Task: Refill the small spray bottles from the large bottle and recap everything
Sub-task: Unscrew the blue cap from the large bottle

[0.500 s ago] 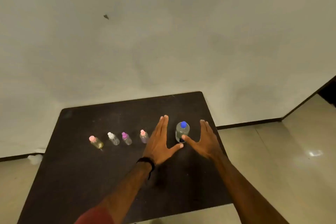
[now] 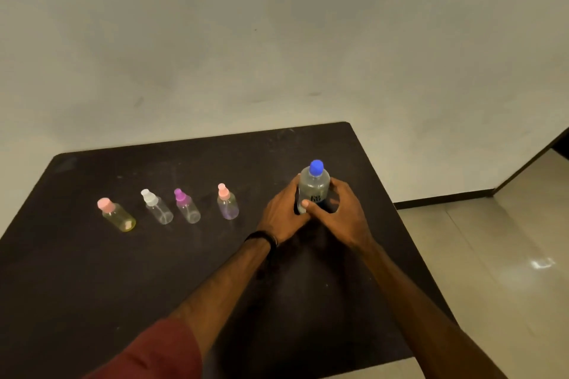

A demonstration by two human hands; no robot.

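Half a sec. ago both hands are flat and spread on each side of the big bottle, not touching it. Now they are closed in on it — the left hand wraps the body from its side, the right hand from the other, with the right thumb across the label. So the fingers of both hands are curled round the same bottle. It stands upright on the bench, at the right end of the row, blue cap still on.

This means, I think, the task is only at its start: next is to unscrew the blue cap, nothing is poured yet.

Count: 1 big bottle w/ blue cap; 4 small spray bottles in a row to its left — all capped, approx. upright, well apart from the hands. Caps: pink, white, purple, pink.
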